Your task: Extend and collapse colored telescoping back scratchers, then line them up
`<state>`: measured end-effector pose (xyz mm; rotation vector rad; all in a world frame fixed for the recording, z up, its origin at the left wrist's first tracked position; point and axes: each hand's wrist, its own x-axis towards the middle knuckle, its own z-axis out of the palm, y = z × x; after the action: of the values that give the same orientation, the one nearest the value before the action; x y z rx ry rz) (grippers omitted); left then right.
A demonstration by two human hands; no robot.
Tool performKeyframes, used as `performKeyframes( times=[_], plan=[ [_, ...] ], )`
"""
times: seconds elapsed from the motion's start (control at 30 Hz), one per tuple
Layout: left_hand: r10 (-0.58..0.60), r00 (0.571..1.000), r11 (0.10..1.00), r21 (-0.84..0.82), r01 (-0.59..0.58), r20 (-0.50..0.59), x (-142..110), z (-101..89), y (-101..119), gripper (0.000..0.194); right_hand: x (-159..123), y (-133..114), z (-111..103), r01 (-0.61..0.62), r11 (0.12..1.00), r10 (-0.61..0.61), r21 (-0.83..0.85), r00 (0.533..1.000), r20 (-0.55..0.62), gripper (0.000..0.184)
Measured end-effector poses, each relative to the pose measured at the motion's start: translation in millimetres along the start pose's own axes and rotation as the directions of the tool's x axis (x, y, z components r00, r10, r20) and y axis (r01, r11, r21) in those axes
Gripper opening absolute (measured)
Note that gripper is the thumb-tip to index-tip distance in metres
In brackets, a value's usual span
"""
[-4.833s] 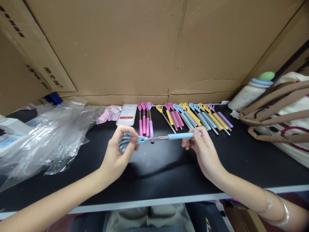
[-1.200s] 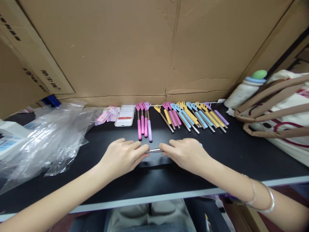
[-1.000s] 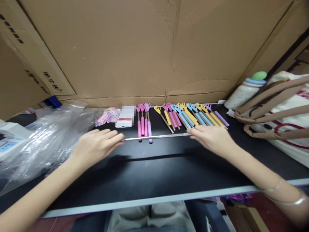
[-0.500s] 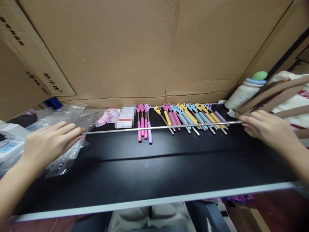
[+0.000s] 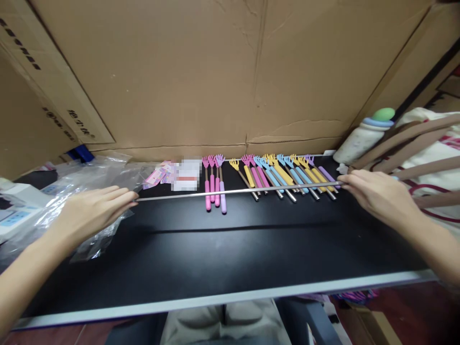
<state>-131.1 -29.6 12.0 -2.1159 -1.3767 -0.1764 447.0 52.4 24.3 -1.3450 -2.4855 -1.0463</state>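
A telescopic back scratcher, pulled out into a long thin metal rod [image 5: 237, 191], stretches across above the black table [image 5: 230, 258]. My left hand [image 5: 89, 213] is closed on its left end, where the claw head is hidden under my fingers. My right hand [image 5: 377, 196] is closed on its right end, covering the blue handle. Behind the rod lies a row of several collapsed back scratchers [image 5: 287, 175] in pink, yellow, blue and purple, plus three pink and purple ones [image 5: 214, 184] to their left.
Crumpled clear plastic bags [image 5: 72, 187] lie at the left by a white box [image 5: 14, 211]. A phone [image 5: 187, 175] and small pink cards [image 5: 158, 175] sit at the back. A bottle [image 5: 362, 136] and tote bag [image 5: 427, 163] stand at right. Cardboard walls [image 5: 215, 72] rise behind.
The blue back scratcher was short in my hands; my hands moved apart and drew it out to full length. In the last half second both hands came slightly inward.
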Motion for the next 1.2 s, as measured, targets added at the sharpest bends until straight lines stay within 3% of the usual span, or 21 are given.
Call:
performKeyframes(
  times=[0.13, 0.27, 0.37, 0.63, 0.9, 1.07, 1.2],
  plan=[
    [0.204, 0.978, 0.972, 0.124, -0.197, -0.042, 18.9, -9.4, 33.3, 0.025, 20.6, -52.4, -15.3, 0.127, 0.983, -0.12, 0.129, 0.991, -0.058, 0.027],
    [0.285, 0.944, 0.958, 0.005, -0.288, -0.164, 43.0, -18.7, 80.7, 0.028, 42.4, -112.1, -31.6, 0.231, 0.944, -0.187, 0.235, 0.963, -0.197, 0.025],
    [0.292, 0.936, 0.948, -0.067, -0.31, -0.197, 56.1, -23.0, 103.1, 0.029, 54.6, -137.9, -40.6, 0.248, 0.939, -0.196, 0.236, 0.954, -0.226, 0.023],
    [0.269, 0.941, 0.949, -0.107, -0.295, -0.203, 61.7, -25.6, 107.6, 0.027, 57.9, -145.8, -48.5, 0.219, 0.94, -0.167, 0.26, 0.963, -0.209, 0.02],
    [0.266, 0.939, 0.932, -0.189, -0.308, -0.217, 64.0, -32.2, 138.0, 0.028, 57.2, -178.0, -70.5, 0.244, 0.92, -0.19, 0.306, 0.962, -0.196, 0.02],
    [0.293, 0.923, 0.916, -0.204, -0.346, -0.248, 69.7, -35.2, 150.5, 0.028, 59.2, -200.4, -66.7, 0.263, 0.901, -0.177, 0.345, 0.949, -0.26, 0.017],
    [0.274, 0.931, 0.926, -0.194, -0.323, -0.24, 70.1, -31.8, 151.8, 0.026, 62.3, -201.4, -63.0, 0.285, 0.902, -0.21, 0.324, 0.946, -0.246, 0.015]
  ],
)
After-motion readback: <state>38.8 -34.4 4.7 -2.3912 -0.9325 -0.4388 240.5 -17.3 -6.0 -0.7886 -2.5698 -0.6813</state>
